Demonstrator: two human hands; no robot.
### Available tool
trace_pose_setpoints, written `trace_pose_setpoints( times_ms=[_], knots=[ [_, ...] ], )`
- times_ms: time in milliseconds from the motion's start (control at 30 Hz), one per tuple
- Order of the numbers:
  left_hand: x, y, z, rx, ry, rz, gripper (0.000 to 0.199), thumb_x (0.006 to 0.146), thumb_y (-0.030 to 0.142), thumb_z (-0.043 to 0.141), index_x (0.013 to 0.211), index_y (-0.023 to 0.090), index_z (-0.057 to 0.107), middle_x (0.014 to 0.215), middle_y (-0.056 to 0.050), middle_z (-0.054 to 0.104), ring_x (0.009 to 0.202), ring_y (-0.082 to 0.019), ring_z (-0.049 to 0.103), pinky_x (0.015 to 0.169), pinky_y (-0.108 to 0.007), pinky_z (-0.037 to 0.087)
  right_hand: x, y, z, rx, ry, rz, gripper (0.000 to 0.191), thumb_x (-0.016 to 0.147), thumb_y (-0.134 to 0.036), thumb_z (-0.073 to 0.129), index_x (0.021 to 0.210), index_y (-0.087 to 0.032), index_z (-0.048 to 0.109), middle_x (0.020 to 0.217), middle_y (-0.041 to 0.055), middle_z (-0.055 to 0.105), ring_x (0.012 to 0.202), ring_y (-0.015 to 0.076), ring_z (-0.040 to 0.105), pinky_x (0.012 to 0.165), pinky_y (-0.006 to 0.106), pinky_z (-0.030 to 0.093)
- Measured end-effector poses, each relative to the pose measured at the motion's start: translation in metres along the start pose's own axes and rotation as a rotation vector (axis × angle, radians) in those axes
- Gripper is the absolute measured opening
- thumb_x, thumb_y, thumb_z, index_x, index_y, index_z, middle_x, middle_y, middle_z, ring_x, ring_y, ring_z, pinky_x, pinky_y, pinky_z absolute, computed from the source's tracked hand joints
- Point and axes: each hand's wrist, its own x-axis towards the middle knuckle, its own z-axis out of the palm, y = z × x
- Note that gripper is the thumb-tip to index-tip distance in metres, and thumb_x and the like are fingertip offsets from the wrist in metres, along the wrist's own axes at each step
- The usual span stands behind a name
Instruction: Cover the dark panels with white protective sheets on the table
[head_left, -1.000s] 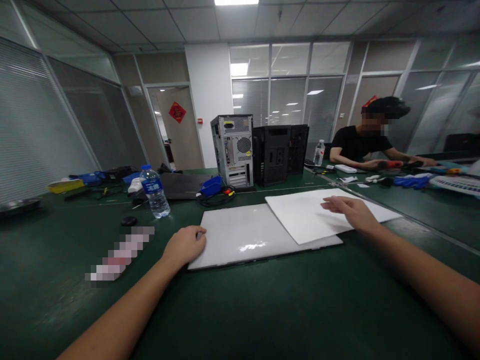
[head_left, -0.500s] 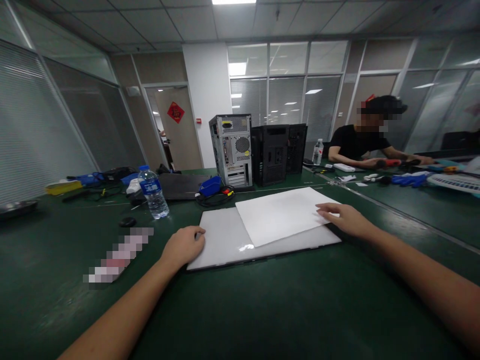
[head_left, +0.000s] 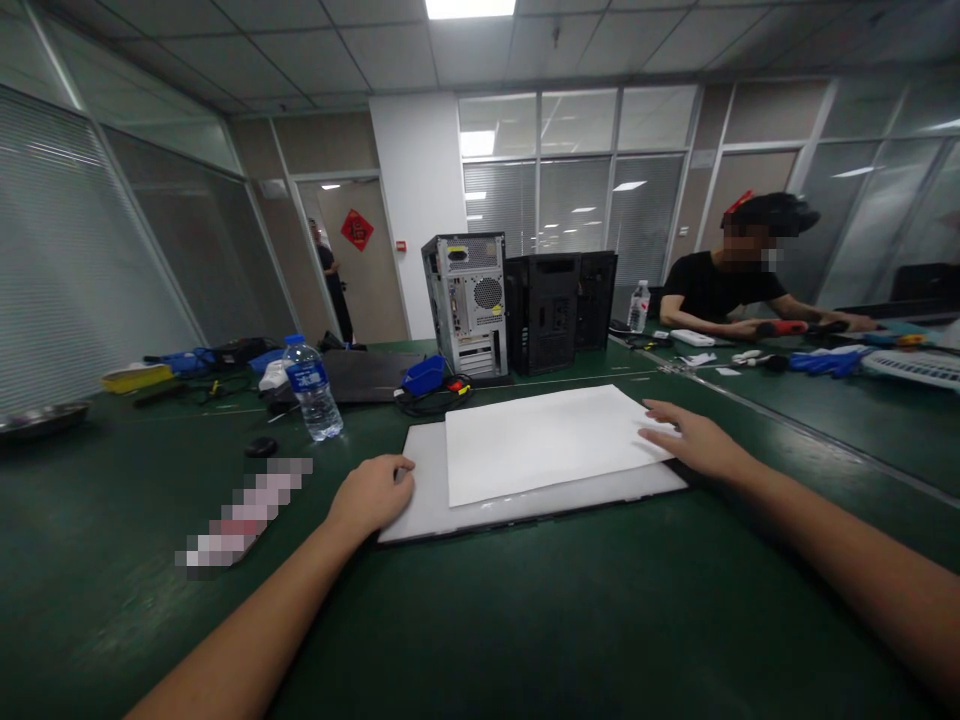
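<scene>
A flat panel (head_left: 420, 505) with a pale face and a thin dark border lies on the green table in front of me. My left hand (head_left: 376, 493) is closed over its left edge, thumb on the pale face. A loose white sheet (head_left: 544, 440) covers most of the panel, slightly skewed, leaving strips bare at the left and front. At the sheet's right edge is my right hand (head_left: 694, 440), its fingers apart and the tips at or just over the sheet. Contact there is hard to make out.
Behind the panel stand an open computer case (head_left: 469, 305) and black cases (head_left: 555, 310). A water bottle (head_left: 313, 390) and a black round object (head_left: 261, 447) are at left. Cables and a blue item (head_left: 424, 375) lie ahead. Across the table at right, a person (head_left: 720, 280) handles tools.
The white sheet has shifted left and turned straighter over the panel. My right hand's fingers have spread at its edge. My left hand stays on the panel. Someone has appeared in the doorway.
</scene>
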Motion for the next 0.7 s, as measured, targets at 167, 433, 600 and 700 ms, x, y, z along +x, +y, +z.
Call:
trace_pose_setpoints(
  times_ms=[167,433,600,700],
  knots=[
    [0.0,-0.001,0.001,0.006,0.004,0.012,0.043,0.086,0.035,0.044,0.116,0.025,0.074,0.125,-0.007,0.071,0.112,-0.03,0.066,0.099,-0.042,0.049,0.005,0.018,0.015,-0.191,-0.051,0.111,0.096,0.082,-0.073,0.046,0.154,-0.01,0.033,0.151,0.0181,0.041,0.135,0.0381,0.044,0.11,0.053,0.038],
    [0.0,-0.002,0.001,0.006,0.005,0.012,0.043,0.086,0.034,0.044,0.116,0.025,0.073,0.124,-0.007,0.071,0.111,-0.03,0.067,0.097,-0.041,0.05,0.005,0.013,0.024,-0.22,-0.098,0.113,0.109,0.076,-0.084,0.045,0.154,-0.009,0.033,0.152,0.0195,0.04,0.138,0.0395,0.039,0.113,0.053,0.034],
    [-0.001,0.0,0.001,0.004,0.014,0.007,0.043,0.086,0.033,0.045,0.117,0.024,0.073,0.124,-0.007,0.071,0.111,-0.03,0.067,0.098,-0.041,0.049,0.002,0.004,0.022,-0.161,-0.11,0.106,0.107,0.074,-0.083,0.048,0.154,-0.013,0.034,0.15,0.02,0.042,0.132,0.0422,0.046,0.108,0.059,0.037],
    [-0.001,0.0,0.001,0.003,0.014,0.013,0.043,0.085,0.033,0.046,0.117,0.023,0.074,0.123,-0.007,0.072,0.11,-0.029,0.067,0.1,-0.039,0.048,0.0,0.001,0.018,-0.128,-0.123,0.089,0.107,0.073,-0.082,0.05,0.154,-0.014,0.035,0.15,0.0193,0.042,0.132,0.0418,0.046,0.109,0.056,0.037]
  ],
)
